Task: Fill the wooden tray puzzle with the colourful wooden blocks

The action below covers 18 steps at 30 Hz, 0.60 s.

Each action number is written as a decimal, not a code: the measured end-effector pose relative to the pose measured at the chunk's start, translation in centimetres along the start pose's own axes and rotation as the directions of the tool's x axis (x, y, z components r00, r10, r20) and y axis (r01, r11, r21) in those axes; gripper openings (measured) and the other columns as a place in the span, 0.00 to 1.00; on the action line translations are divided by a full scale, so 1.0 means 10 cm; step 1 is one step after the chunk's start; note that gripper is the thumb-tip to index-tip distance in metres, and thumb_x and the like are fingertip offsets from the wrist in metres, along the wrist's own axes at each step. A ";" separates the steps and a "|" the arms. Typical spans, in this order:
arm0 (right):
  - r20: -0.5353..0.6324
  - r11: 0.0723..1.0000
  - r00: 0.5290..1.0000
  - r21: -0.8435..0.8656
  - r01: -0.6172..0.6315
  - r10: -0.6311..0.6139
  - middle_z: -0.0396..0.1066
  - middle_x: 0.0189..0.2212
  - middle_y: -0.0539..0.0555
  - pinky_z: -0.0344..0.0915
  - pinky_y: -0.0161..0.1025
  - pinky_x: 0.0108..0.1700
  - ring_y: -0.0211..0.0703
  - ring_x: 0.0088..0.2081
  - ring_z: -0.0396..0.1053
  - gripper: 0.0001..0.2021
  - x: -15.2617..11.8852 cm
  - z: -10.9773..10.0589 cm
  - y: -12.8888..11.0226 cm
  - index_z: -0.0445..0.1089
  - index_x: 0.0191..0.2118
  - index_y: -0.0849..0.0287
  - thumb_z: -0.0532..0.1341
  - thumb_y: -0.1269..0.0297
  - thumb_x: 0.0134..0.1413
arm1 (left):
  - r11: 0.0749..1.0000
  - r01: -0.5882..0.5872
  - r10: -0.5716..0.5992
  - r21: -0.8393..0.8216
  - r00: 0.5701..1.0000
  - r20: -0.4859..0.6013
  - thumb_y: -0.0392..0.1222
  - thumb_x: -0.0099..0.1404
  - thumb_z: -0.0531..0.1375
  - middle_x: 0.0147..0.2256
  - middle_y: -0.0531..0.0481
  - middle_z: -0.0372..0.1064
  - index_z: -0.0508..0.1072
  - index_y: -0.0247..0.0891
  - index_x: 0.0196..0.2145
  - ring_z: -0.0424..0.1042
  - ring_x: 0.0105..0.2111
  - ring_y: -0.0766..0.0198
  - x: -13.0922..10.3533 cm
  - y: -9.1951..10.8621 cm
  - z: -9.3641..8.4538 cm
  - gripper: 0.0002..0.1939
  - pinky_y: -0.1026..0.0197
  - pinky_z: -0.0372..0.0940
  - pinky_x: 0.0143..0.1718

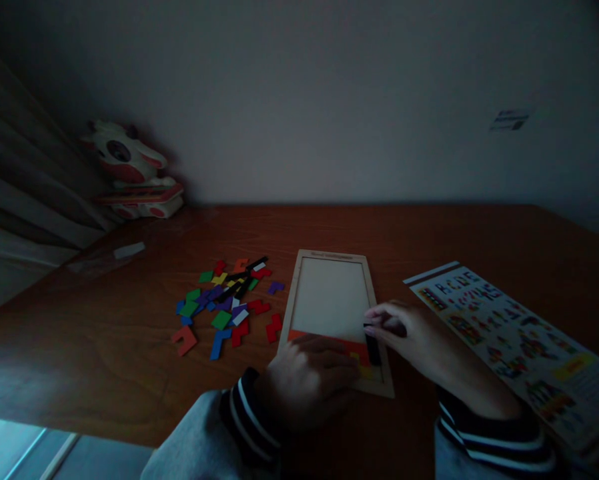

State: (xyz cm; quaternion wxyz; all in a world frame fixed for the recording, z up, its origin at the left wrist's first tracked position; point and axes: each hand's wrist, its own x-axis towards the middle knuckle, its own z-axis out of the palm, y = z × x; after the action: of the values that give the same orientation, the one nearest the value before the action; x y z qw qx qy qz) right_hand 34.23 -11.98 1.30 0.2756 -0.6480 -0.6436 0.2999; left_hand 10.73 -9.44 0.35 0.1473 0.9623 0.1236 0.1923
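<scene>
A wooden puzzle frame (288, 303) with a pale inside lies on the table before me. Orange pieces (299, 335) and a yellow piece (364, 372) fill part of its near end. My left hand (312, 373) lies over that end with fingers stretched flat across the pieces, hiding some of them. At the right inner edge of the frame is a long black puzzle piece (373, 348). My right hand (397, 327) pinches the far end of this black piece between thumb and fingers.
Left of the frame lies a loose pile of coloured puzzle pieces (222, 320). A printed pattern sheet (519, 333) rests on the right. A cow-shaped toy (129, 167) stands at the back left near a curtain (29, 180). A small white strip (129, 250) is on the left.
</scene>
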 end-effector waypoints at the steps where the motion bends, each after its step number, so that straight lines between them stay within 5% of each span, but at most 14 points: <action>1: -0.013 1.000 1.000 -0.024 0.019 -0.020 0.78 0.35 0.54 0.72 0.41 0.41 0.45 0.37 0.76 0.08 0.00 0.00 0.02 0.75 0.40 0.55 0.63 0.60 0.56 | 1.000 -0.003 0.003 0.001 1.000 0.001 0.38 0.71 0.56 0.45 0.50 0.77 0.74 0.37 0.43 0.73 0.48 0.60 0.00 0.00 0.00 0.08 0.58 0.66 0.52; 9: 0.074 0.992 0.996 -0.110 0.054 -0.046 0.73 0.29 0.51 0.67 0.35 0.30 0.40 0.29 0.71 0.11 -0.03 -0.01 0.20 0.76 0.37 0.54 0.67 0.54 0.51 | 1.000 0.013 -0.013 0.006 1.000 -0.011 0.39 0.72 0.54 0.43 0.48 0.77 0.74 0.37 0.44 0.74 0.47 0.61 -0.01 0.00 0.02 0.10 0.59 0.66 0.52; 18: 0.086 0.982 0.994 -0.172 0.077 -0.063 0.77 0.34 0.53 0.68 0.41 0.39 0.45 0.35 0.74 0.17 -0.04 -0.10 0.03 0.76 0.37 0.52 0.57 0.47 0.61 | 0.999 -0.006 0.007 0.036 1.000 -0.021 0.40 0.74 0.52 0.42 0.48 0.78 0.75 0.37 0.45 0.75 0.46 0.61 0.00 0.01 0.01 0.12 0.58 0.68 0.50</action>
State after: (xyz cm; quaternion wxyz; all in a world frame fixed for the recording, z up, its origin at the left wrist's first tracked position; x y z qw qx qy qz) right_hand 35.18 -12.36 1.72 0.2018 -0.6343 -0.7003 0.2581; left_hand 10.84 -9.54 0.29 0.1282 0.9631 0.1252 0.2006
